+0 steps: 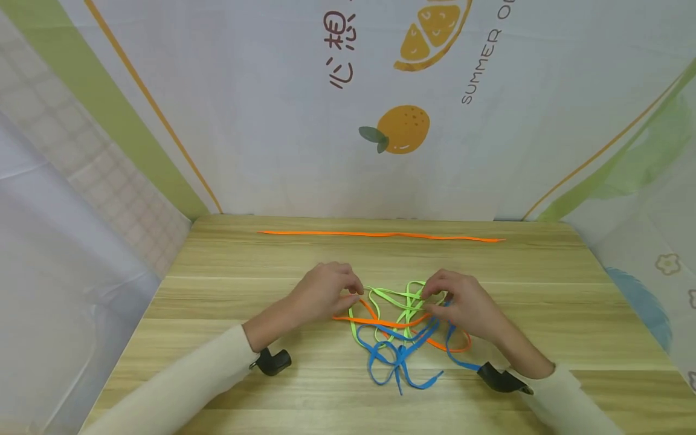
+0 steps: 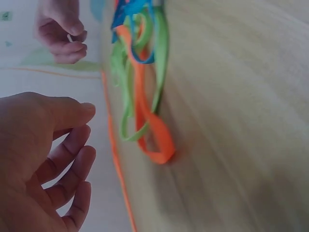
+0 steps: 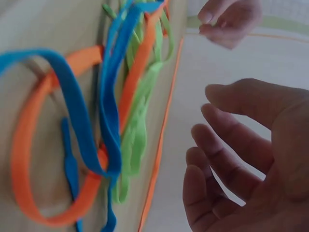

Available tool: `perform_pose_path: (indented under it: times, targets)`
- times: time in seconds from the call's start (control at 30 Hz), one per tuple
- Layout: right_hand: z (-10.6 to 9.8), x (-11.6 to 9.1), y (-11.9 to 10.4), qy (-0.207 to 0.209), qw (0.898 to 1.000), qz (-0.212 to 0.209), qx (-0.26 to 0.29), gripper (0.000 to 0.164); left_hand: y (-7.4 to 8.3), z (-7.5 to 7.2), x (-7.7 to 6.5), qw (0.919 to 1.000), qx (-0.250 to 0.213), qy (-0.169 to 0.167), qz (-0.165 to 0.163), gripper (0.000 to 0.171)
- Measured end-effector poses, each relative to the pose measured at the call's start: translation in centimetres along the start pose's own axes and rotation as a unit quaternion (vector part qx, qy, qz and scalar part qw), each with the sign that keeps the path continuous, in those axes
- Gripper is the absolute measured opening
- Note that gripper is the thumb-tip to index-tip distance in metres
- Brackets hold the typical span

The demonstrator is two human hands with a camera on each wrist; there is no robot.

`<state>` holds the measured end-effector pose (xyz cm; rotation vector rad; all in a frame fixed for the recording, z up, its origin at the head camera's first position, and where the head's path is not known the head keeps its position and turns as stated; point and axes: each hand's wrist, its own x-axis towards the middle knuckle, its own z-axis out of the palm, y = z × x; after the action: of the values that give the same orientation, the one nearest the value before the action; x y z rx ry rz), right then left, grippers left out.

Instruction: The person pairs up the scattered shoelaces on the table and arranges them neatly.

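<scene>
Up on the far cloth (image 1: 283, 157), brown capitals (image 1: 481, 65) are climbing on the right, spelling "SUMMER O" before the view's edge is cutting them off. To their left, the brown characters (image 1: 339, 30) "心想" are showing! A small green mark (image 2: 6, 16) is proving too blurred to read.

The person wears a plain cream left sleeve (image 1: 179, 386) and a matching right sleeve (image 1: 576, 402), both long and ending short of the wrists. A black, angled left fitting (image 1: 273, 361) and a black, blocky right fitting (image 1: 502, 379) sit at the cuffs; their fastenings are indistinct. Both hands (image 1: 323, 293) (image 1: 462, 305) are bare.
</scene>
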<state>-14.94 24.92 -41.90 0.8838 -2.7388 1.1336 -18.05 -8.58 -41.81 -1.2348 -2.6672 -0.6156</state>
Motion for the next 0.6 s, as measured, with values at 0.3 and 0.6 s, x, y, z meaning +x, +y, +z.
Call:
perform_pose_path:
  times: [0.3, 0.6]
  targets:
    - [1.4, -0.1, -0.3, -0.080, 0.996, -0.016, -0.024, 0.018, 0.2, 2.0, 0.5, 0.9986, 0.007, -0.046, 0.026, 0.003]
    - [2.1, -0.4, 0.4, -0.074, 0.993, -0.044, -0.077, 0.022, 0.7, 2.4, 0.3, 0.9939, -0.040, -0.095, 0.040, 0.006]
